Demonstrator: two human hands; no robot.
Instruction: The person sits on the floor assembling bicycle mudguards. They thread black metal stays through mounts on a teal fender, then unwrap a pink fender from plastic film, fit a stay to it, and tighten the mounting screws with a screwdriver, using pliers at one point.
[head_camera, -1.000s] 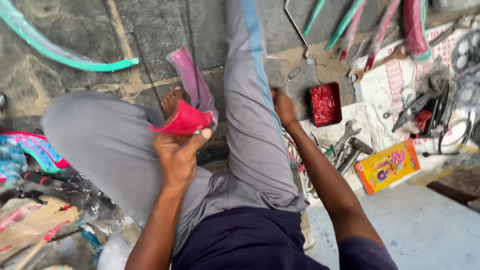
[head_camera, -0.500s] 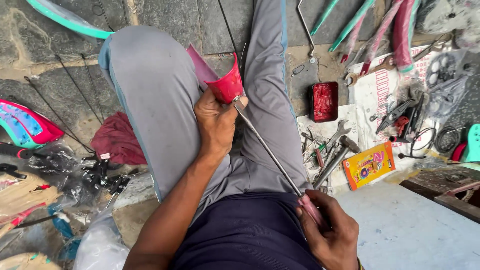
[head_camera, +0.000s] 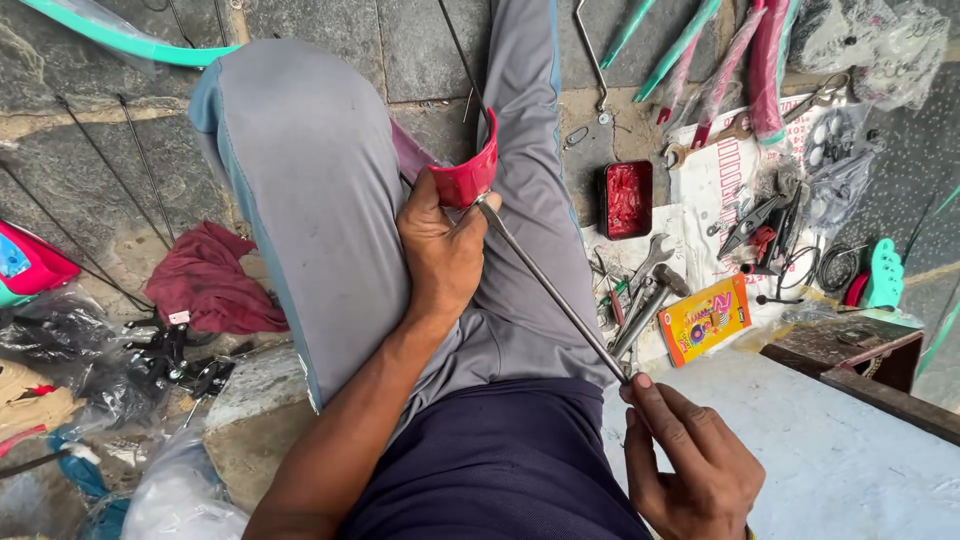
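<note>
The left hand (head_camera: 440, 255) is gripping a curved red plastic piece (head_camera: 468, 178) against the inner thigh of the grey trousers (head_camera: 300, 200), its fingers wrapped shut around the lower edge of the piece and the thumb pressing near the tip of a long metal rod (head_camera: 550, 290). The rod is running from that piece toward five o'clock, crossing the lap, and its near end is sitting in the right hand (head_camera: 690, 465), whose fingers are closing around it with the thumb tip resting on the shaft. The red piece is lying between the two raised knees, at about twelve o'clock from the left hand. At two o'clock from the left hand a small red tin (head_camera: 627, 199) is lying open on the stone floor (head_camera: 90, 130), and below it, at about three o'clock, wrenches (head_camera: 645, 285) are lying in a loose cluster. Just past them, toward four o'clock, a small orange box (head_camera: 706, 318) is resting on white paper. At nine o'clock from the left hand a dark red rag (head_camera: 210, 280) is lying crumpled on the floor.
</note>
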